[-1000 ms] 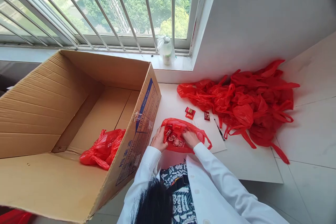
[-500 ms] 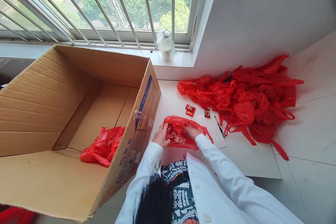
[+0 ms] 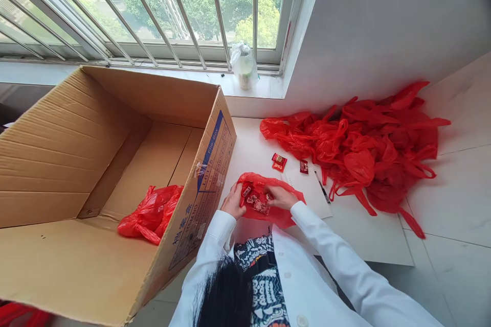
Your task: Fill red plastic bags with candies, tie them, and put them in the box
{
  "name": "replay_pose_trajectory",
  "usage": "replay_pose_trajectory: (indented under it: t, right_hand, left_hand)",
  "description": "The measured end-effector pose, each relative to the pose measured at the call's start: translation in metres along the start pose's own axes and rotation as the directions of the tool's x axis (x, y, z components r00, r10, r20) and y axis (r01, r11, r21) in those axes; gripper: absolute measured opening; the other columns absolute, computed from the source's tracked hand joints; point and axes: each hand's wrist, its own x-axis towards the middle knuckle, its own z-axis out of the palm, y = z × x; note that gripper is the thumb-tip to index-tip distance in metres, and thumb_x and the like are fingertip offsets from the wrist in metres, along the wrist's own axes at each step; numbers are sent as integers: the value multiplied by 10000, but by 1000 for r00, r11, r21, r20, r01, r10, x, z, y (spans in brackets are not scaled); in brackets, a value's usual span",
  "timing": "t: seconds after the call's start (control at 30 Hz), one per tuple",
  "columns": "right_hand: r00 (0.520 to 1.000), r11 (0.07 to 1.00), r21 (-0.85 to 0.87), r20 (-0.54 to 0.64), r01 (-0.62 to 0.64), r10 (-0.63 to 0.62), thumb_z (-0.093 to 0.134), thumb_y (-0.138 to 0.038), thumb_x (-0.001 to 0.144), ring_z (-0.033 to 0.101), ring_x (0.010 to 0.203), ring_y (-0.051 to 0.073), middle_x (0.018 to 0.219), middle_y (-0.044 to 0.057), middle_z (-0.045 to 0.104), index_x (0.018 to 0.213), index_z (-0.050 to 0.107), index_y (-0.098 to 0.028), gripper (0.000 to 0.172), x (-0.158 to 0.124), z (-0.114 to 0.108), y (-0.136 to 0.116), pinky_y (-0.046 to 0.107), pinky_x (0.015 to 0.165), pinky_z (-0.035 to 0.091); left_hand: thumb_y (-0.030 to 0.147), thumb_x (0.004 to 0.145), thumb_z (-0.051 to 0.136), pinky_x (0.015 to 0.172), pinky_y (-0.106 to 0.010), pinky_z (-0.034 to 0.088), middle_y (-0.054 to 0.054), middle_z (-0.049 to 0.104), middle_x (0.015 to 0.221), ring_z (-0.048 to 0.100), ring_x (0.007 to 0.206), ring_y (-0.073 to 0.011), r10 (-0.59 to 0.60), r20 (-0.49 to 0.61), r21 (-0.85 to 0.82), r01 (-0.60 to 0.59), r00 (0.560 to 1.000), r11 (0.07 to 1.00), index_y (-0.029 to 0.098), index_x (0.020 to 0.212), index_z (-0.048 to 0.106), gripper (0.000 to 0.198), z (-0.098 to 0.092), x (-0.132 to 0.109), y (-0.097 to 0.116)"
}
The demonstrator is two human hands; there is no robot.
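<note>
A red plastic bag [image 3: 284,214] lies spread on the white table in front of me, its mouth open. Inside it are several small dark red snack packets [image 3: 256,200], loosely heaped. At the left rim, my left hand [image 3: 232,201] is closed on the bag's edge, thumb towards me. My right hand [image 3: 282,197] reaches over the right side, its bent fingers gripping the bag beside the packets; its fingertips are partly hidden. Just beyond the bag lie red snack packets [image 3: 279,161] and one darker packet [image 3: 304,166].
A big open cardboard box [image 3: 215,173] stands at my left, holding a filled red bag [image 3: 151,214]. Many red plastic bags [image 3: 360,148] are heaped at the right by the wall. Paper [image 3: 314,199] and a black pen [image 3: 321,186] lie nearby. A bagged cup [image 3: 244,67] stands on the windowsill.
The near side of the bag has spread towards me and its mouth shows more packets. My right hand has shifted slightly within the bag's opening; my left hand keeps its place at the rim.
</note>
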Motion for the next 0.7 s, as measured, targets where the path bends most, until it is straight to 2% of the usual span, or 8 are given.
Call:
replay_pose_trajectory:
  t: [0.1,0.17,0.23,0.3,0.4,0.47,0.57,0.7]
  right_hand:
    - [991,913,390,-103,120,-87,618,-417,732,598,816,140,905,12,630,996,539,-205,348,-15,-27,-4,273,745,464]
    - [950,812,559,-310,167,18,591,-424,756,595,823,144,939,31,619,1035,507,-201,367,-22,-47,7,285,743,463]
    - [860,850,520,-466,78,206,615,-448,725,592,781,154,904,36,622,1012,515,-194,396,-27,-63,27,297,721,457]
    - [767,918,364,-541,-156,345,656,-444,677,589,760,179,857,44,630,966,543,-182,406,-27,-70,51,319,716,445]
    - [688,899,52,-625,-435,369,655,-381,680,570,880,226,950,93,625,1003,564,-164,400,-13,-68,79,345,778,418]
    - [726,882,-127,-626,-454,283,594,-328,743,534,983,223,1058,109,597,1080,547,-160,380,7,-61,87,329,837,392]
    - [835,880,-284,-515,-380,194,474,-259,829,510,1017,190,1077,79,593,1071,562,-181,269,46,-50,86,287,875,358]
    - [843,859,-311,-490,-406,221,508,-249,807,484,1035,228,1097,124,571,1015,579,-150,241,88,-40,82,302,838,361]
  left_hand:
    - [80,616,534,980,-397,421,-125,371,1362,484,1183,-283,18,28,3,-18,999,1000,197,1313,291,747,-4,0,0]
    - [86,619,535,983,-402,419,-139,367,1361,474,1193,-294,20,30,16,-20,999,1000,179,1304,302,730,-5,1,0]
    - [94,627,535,984,-404,418,-133,381,1349,466,1204,-295,36,24,22,-36,999,999,184,1294,313,709,-4,3,0]
    - [87,624,539,986,-395,418,-118,400,1336,470,1201,-283,50,6,21,-50,999,999,201,1294,316,716,-2,4,0]
    - [66,598,550,981,-383,423,-112,400,1343,495,1175,-274,25,-21,25,-25,999,999,206,1311,315,763,3,6,0]
    - [62,587,551,980,-380,424,-119,384,1357,496,1175,-274,24,-15,12,-23,1000,1000,193,1326,308,789,4,7,0]
    - [58,583,544,994,-378,410,-121,381,1361,476,1199,-271,35,-5,-15,-35,999,999,185,1329,308,792,4,6,0]
    - [53,573,533,1002,-368,402,-93,415,1335,462,1212,-261,21,-30,-20,-21,999,1000,208,1283,361,747,3,4,-1]
